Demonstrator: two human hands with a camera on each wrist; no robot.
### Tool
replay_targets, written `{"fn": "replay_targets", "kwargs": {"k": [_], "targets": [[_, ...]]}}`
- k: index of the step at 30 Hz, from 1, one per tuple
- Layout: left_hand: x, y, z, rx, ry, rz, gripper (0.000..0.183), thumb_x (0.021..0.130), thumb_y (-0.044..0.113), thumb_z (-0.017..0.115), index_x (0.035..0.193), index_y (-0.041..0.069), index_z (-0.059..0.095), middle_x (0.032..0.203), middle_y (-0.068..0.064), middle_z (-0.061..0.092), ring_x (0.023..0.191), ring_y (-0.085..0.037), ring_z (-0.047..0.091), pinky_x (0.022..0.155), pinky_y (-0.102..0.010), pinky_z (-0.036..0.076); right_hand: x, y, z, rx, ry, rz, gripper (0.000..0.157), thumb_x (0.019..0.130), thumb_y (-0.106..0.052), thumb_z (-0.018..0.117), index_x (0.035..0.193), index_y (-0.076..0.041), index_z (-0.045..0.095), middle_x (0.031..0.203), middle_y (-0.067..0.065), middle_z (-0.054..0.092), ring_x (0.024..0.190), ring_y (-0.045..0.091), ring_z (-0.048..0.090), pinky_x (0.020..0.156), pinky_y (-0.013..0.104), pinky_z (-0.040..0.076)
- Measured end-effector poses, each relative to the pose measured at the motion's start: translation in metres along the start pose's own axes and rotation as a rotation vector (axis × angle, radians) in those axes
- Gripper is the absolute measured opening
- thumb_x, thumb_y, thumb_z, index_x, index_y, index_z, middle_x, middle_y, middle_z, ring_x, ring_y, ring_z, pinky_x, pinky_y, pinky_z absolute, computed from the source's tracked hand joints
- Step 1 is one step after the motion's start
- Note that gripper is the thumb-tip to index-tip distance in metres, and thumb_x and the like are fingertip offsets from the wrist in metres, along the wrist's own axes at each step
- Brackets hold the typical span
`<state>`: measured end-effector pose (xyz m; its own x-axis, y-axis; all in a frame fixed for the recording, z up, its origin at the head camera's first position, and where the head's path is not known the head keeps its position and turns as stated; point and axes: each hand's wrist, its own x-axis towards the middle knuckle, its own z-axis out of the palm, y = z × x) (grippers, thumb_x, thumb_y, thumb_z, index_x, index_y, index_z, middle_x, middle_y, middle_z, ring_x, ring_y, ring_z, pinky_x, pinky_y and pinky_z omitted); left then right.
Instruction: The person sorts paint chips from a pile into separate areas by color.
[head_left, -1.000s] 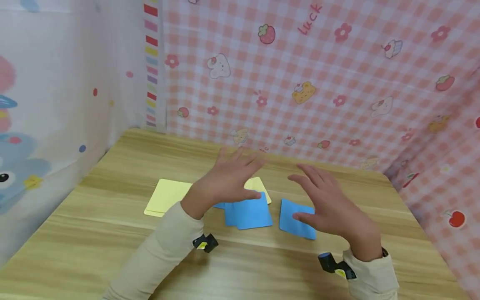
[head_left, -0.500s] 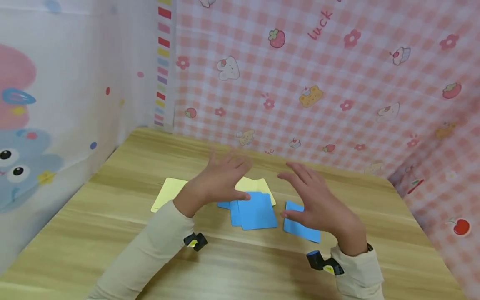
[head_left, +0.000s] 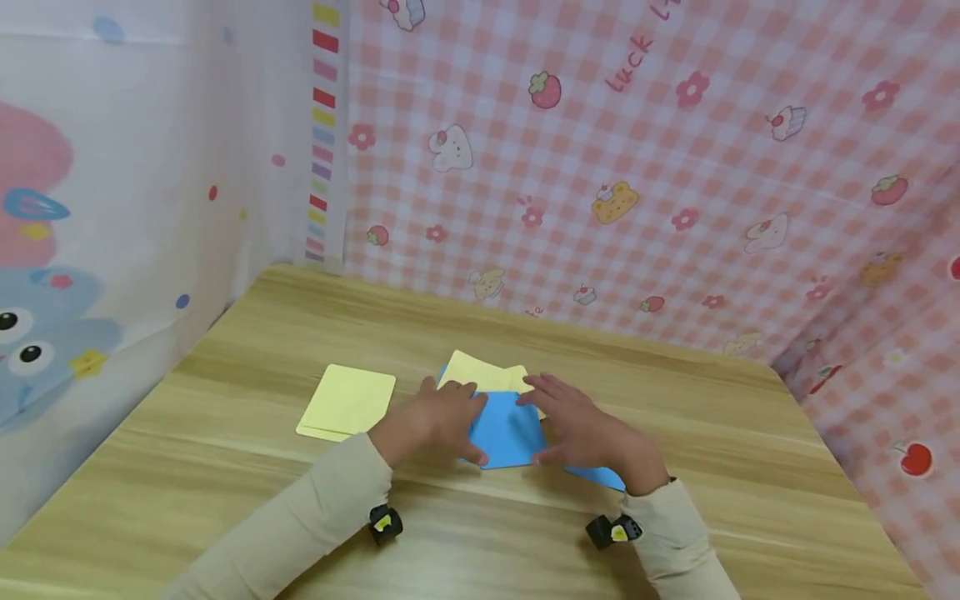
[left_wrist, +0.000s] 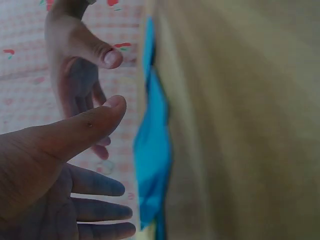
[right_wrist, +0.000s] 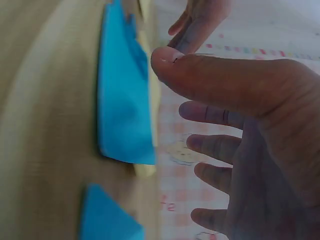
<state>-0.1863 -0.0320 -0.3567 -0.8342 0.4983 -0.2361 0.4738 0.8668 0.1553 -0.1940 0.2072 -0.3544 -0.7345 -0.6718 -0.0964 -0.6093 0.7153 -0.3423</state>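
Both hands hover over a loose pile of square paper-like sheets on the table. A blue sheet lies uppermost at the pile's front, and yellow sheets show behind it. My left hand is at the blue sheet's left side, fingers extended and holding nothing. At its right side is my right hand, thumb and fingers spread. The right wrist view shows a gap between this hand and the blue sheet. Another blue sheet lies partly hidden beneath the right hand.
Left of the pile, yellow sheets lie stacked with slightly offset edges. The wood-grain table meets a pink checked cloth at the back and right. A white printed cloth hangs on the left.
Both hands have come lower and nearer each other, closing in on the blue sheet from either side. The left hand has moved toward the person, uncovering more of the yellow sheets. No sheet is held.
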Motion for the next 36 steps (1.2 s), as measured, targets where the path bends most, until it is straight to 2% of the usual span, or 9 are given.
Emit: {"fn": "replay_targets", "kwargs": {"k": [3,9,15,21,24,27,32,36], "targets": [[0.000,0.000,0.009,-0.005,-0.024,-0.004,0.093,0.084,0.060,0.074,0.154,0.008,0.042,0.158,-0.013,0.040,0.144,-0.030,0.038,0.112,-0.061,0.028,0.006,0.005,0.010,0.016,-0.038,-0.018,0.065,0.082,-0.022,0.086,0.135,-0.008,0.052,0.161,0.022,0.031,0.151,0.044,0.019,0.116,0.063,0.022],[0.003,0.000,0.014,-0.019,-0.022,-0.012,0.096,0.082,0.061,0.076,0.154,0.007,0.041,0.158,-0.013,0.041,0.144,-0.031,0.038,0.113,-0.062,0.027,0.010,0.016,0.020,0.031,-0.072,-0.032,0.064,0.082,-0.025,0.085,0.135,-0.010,0.052,0.157,0.022,0.035,0.145,0.043,0.031,0.114,0.061,0.030],[0.007,-0.002,0.016,0.001,0.017,0.006,0.095,0.083,0.059,0.076,0.155,0.008,0.040,0.157,-0.013,0.042,0.142,-0.031,0.040,0.111,-0.063,0.029,0.012,0.019,0.021,0.050,-0.064,-0.009,0.062,0.083,-0.028,0.084,0.134,-0.012,0.052,0.153,0.018,0.038,0.138,0.038,0.038,0.111,0.057,0.036],[0.009,-0.007,0.014,-0.067,0.026,0.035,0.098,0.083,0.057,0.077,0.158,0.010,0.035,0.160,-0.012,0.036,0.146,-0.032,0.035,0.113,-0.065,0.025,0.011,0.018,0.016,0.041,-0.043,0.008,0.064,0.083,-0.030,0.085,0.134,-0.011,0.052,0.152,0.017,0.038,0.138,0.038,0.037,0.110,0.057,0.037],[0.005,-0.010,0.005,-0.087,0.073,0.065,0.098,0.084,0.057,0.076,0.158,0.010,0.032,0.161,-0.012,0.036,0.147,-0.032,0.034,0.112,-0.065,0.026,0.008,0.014,0.007,0.016,0.005,0.011,0.066,0.083,-0.028,0.085,0.137,-0.010,0.051,0.155,0.019,0.035,0.141,0.041,0.035,0.111,0.059,0.035],[-0.003,-0.013,-0.011,-0.106,0.150,0.106,0.098,0.085,0.055,0.076,0.159,0.009,0.030,0.161,-0.011,0.035,0.148,-0.032,0.034,0.111,-0.065,0.028,0.003,0.005,-0.005,-0.014,0.091,-0.005,0.068,0.083,-0.026,0.086,0.138,-0.009,0.050,0.157,0.021,0.034,0.143,0.043,0.033,0.111,0.061,0.035],[-0.024,-0.014,-0.039,-0.123,0.302,0.173,0.101,0.085,0.053,0.078,0.160,0.009,0.028,0.162,-0.010,0.034,0.149,-0.030,0.032,0.111,-0.063,0.029,-0.010,-0.012,-0.030,-0.074,0.277,-0.092,0.072,0.080,-0.022,0.089,0.139,-0.007,0.049,0.154,0.021,0.036,0.140,0.042,0.037,0.108,0.060,0.038],[-0.038,-0.011,-0.052,-0.088,0.404,0.210,0.102,0.083,0.054,0.079,0.160,0.010,0.028,0.162,-0.008,0.035,0.148,-0.028,0.034,0.110,-0.060,0.032,-0.018,-0.021,-0.040,-0.137,0.389,-0.165,0.077,0.076,-0.023,0.092,0.138,-0.006,0.050,0.152,0.021,0.038,0.137,0.040,0.039,0.107,0.058,0.039]]}}
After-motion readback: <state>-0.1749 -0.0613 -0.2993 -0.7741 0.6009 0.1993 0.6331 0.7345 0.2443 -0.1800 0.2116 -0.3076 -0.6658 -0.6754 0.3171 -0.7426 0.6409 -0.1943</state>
